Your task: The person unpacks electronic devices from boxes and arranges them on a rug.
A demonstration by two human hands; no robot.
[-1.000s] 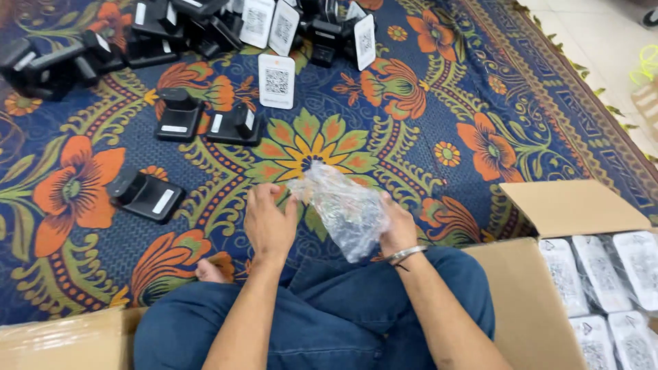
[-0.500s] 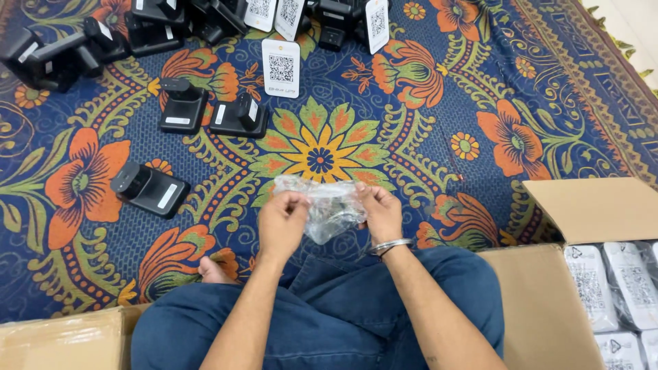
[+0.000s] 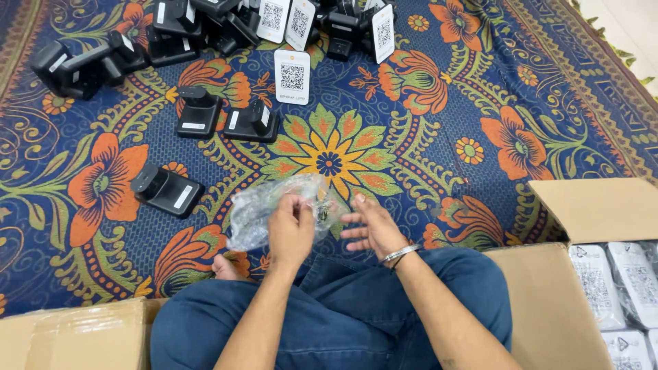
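A crumpled clear bag [image 3: 274,205] sits at centre, pinched by the left hand [image 3: 291,229]. White code cards [image 3: 292,75] stand at twelve o'clock. White pouches [image 3: 595,284] fill the brown box [image 3: 548,301] at four o'clock.

Rug [image 3: 445,89]: navy ground, orange-green-yellow floral pattern. Devices [image 3: 166,190]: black, white labels. Bag [image 3: 257,205]: clear. Jeans [image 3: 343,322]: blue. Box [image 3: 541,308]: tan.

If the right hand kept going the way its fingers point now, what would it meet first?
The right hand is open, its fingers aimed left toward the clear plastic bag pinched in the left hand. It would likely meet that bag, or the left hand's fingers, first; depth between them is hard to judge.
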